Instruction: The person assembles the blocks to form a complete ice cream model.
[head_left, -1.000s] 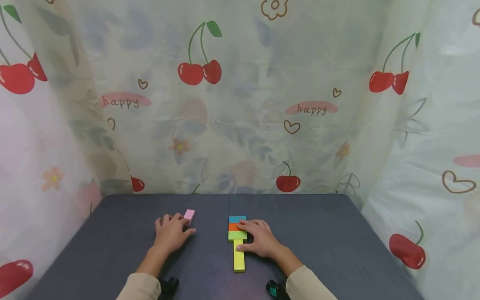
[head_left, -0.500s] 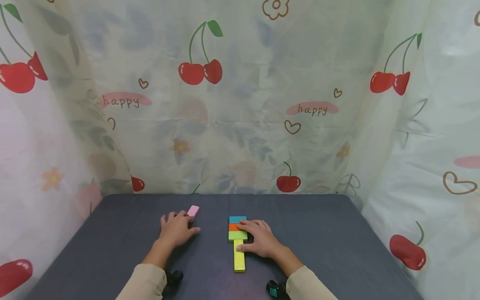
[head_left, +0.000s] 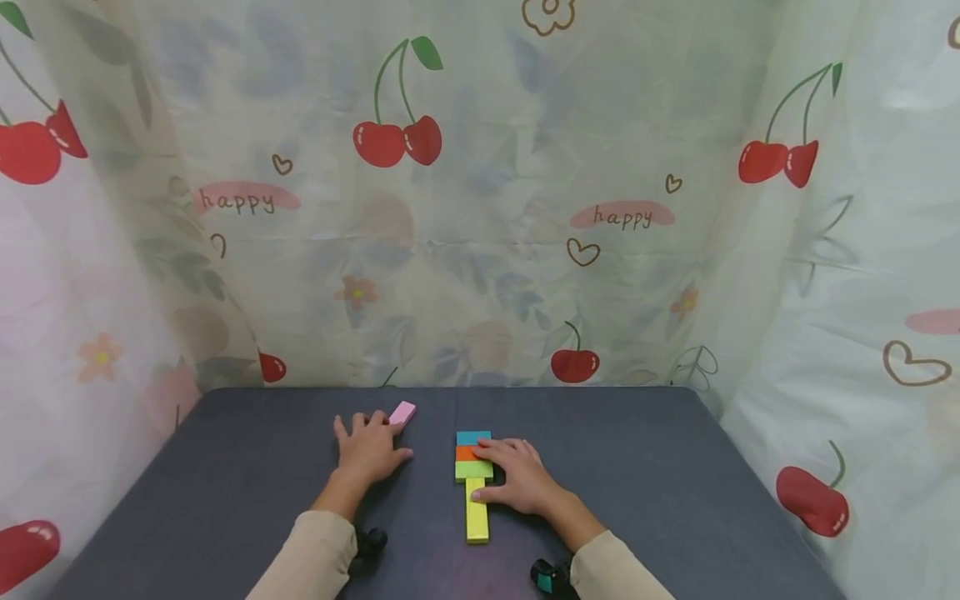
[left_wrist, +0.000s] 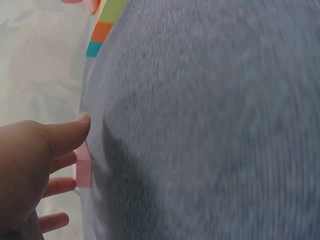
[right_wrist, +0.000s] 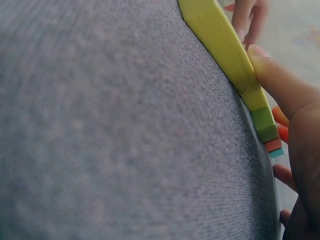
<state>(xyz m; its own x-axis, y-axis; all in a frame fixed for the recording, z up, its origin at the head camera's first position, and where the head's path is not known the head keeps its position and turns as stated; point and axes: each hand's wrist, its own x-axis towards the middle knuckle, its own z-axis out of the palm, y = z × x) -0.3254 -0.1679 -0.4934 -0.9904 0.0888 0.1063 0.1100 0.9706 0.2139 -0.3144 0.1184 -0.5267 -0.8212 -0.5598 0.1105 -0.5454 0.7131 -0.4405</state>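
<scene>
Left of the middle in the head view, my left hand (head_left: 370, 448) touches a pink block (head_left: 403, 412) with its fingers. The thumb stands out to the side, apart from the block. In the left wrist view the pink block (left_wrist: 84, 173) shows beyond the thumb, against the fingers. My right hand (head_left: 525, 477) rests on a row of blocks: blue (head_left: 473, 437), orange (head_left: 464, 453), light green (head_left: 474, 471), and a long yellow block (head_left: 477, 518) pointing toward me. Its thumb touches the yellow block (right_wrist: 225, 45); its fingertips lie by the orange one.
All blocks lie on a dark grey table (head_left: 637, 467). A curtain (head_left: 480, 292) printed with cherries hangs behind and at both sides. Each wrist carries a black device, such as the one at the right wrist (head_left: 551, 577).
My left hand has slid to the right and slightly away from me, and the pink block has moved with it, turning a little. The right hand and the row have stayed put.
</scene>
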